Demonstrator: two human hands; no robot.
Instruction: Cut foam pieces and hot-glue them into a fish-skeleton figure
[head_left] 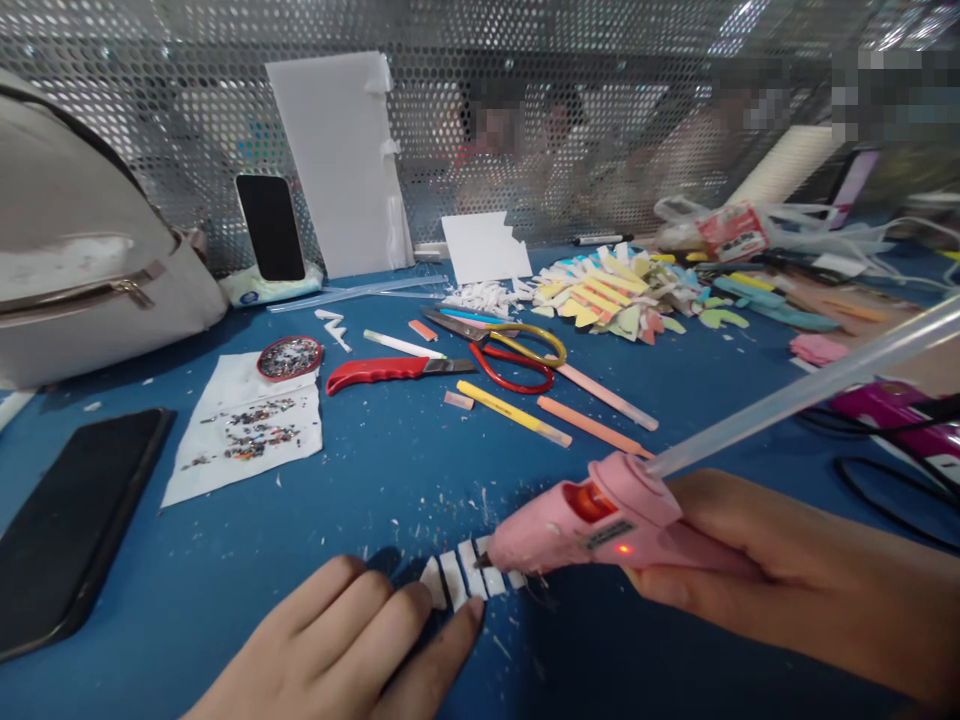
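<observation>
My right hand (720, 560) is wrapped round a pink hot glue gun (547, 525) with a lit indicator. A long clear glue stick (810, 385) pokes out of its back. The gun's nozzle touches a row of small white strips (470, 568), lying side by side on the blue table (337, 500). From the left, my left hand (352, 640) holds the strips down, its fingers curled and its thumb against their near edge. Part of the row is hidden behind the gun.
Beyond lie red-handled scissors (517, 360), a red-handled knife (382, 373), several markers (514, 412) and a pile of coloured paper scraps (600, 290). At left are a phone (75, 530), a glitter dish (290, 357) on paper and a bag (97, 240). A cable (885, 490) lies right.
</observation>
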